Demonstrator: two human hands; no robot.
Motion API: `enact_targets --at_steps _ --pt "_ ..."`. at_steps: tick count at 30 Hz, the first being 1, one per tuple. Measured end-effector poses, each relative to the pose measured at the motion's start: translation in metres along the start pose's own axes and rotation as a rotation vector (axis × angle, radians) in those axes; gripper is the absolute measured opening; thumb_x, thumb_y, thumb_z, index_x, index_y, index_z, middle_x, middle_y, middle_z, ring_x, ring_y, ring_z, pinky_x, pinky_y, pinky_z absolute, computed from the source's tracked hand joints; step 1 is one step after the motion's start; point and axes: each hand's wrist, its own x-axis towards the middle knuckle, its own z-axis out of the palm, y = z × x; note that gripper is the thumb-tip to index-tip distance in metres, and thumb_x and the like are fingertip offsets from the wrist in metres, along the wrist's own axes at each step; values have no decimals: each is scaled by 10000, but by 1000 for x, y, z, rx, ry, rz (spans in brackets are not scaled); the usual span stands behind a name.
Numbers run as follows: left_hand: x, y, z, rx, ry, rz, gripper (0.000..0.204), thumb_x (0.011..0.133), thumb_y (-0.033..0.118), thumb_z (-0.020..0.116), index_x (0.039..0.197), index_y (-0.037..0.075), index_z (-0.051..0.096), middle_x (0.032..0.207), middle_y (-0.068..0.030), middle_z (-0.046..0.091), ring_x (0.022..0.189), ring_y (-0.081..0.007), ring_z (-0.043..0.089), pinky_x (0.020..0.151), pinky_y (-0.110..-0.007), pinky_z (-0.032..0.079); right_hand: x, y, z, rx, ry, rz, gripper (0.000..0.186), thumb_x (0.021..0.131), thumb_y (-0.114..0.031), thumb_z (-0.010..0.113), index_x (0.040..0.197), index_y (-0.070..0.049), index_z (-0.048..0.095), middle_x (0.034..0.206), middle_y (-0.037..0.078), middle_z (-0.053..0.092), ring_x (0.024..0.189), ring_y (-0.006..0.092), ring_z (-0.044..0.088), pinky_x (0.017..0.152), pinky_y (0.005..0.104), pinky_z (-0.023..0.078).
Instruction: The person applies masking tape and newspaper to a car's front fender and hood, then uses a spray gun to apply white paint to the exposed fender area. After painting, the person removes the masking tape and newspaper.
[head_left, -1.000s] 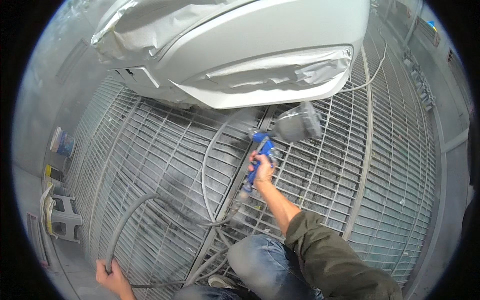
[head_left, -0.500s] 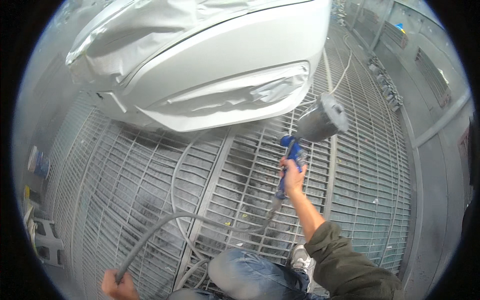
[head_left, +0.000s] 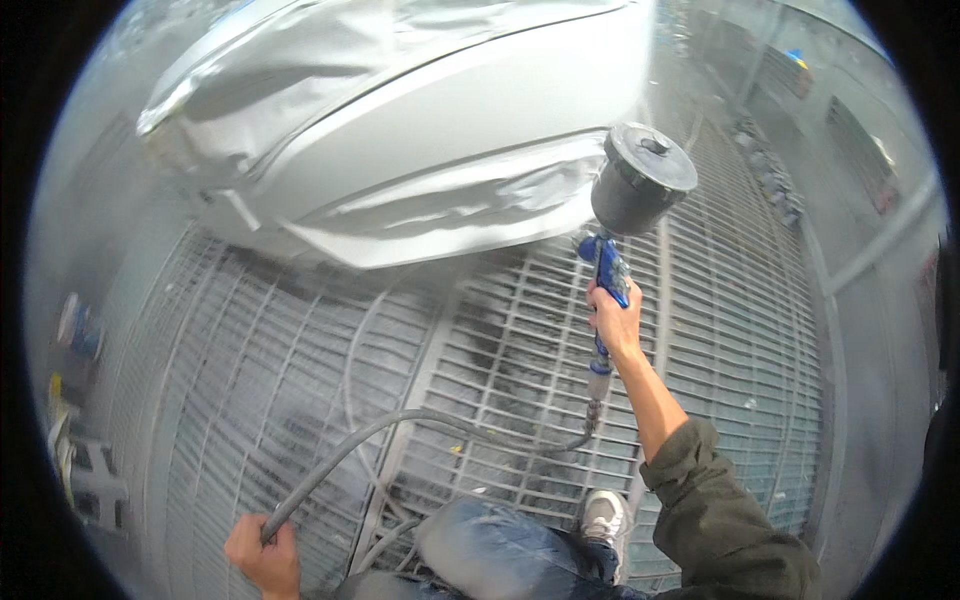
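- At three o'clock from the view's middle, the right grip [head_left: 617, 318] is wrapped round the blue spray gun [head_left: 606, 272]; whether its trigger is pulled, I cannot tell.
- Toward one o'clock from that grip, the gun's dark cup [head_left: 640, 190] stands on top, tilted slightly; nearer upright should, I judge, feed more evenly.
- Toward ten o'clock from that grip, the nozzle [head_left: 585, 246] faces leftward beneath the white panel [head_left: 480, 110]; good handling would hold it square to the surface, at one constant gap, sweeping from the whole arm rather than the wrist.
- Toward six o'clock below the gun, the grey hose [head_left: 380, 428] begins, arching across to the left grip [head_left: 265, 552], between seven and eight o'clock, which is closed round it; carrying that slack aside should spare the gun tugs and the panel a brush from the hose.
- At eleven o'clock, crumpled pale sheeting [head_left: 290, 95] covers part of the car; its edges deserve care from stray sleeve or hose.
- At five o'clock, one shoe [head_left: 605, 515] shows over the grating [head_left: 740, 360]; firm footing would help a level stroke.
- At eight o'clock, a stool [head_left: 100, 485] stands, blurred.
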Motion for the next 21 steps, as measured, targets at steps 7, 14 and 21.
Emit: enact_targets --at_steps 7,14,21 --pt "-7 -36 -51 86 109 -78 234 706 -11 673 640 16 450 538 -101 379 477 -210 351 483 -362 263 -74 29 115 185 -199 82 94 792 -105 579 869 -67 616 706 -2 579 565 84 516 480 240 437" --pt "-27 -74 -81 197 162 -66 274 727 -26 675 656 17 414 554 -106 379 496 -192 341 497 -354 260 -114 32 211 244 -428 43 599 833 -29 562 1422 -58 456 865 -9 603 716 75 531 651 229 458" --pt "-34 -74 -84 170 175 -118 273 711 -14 705 660 17 439 541 -89 409 485 -187 381 494 -339 290 -112 14 247 295 -631 -106 651 790 -31 574 1437 -27 498 841 30 644 735 90 556 680 248 471"
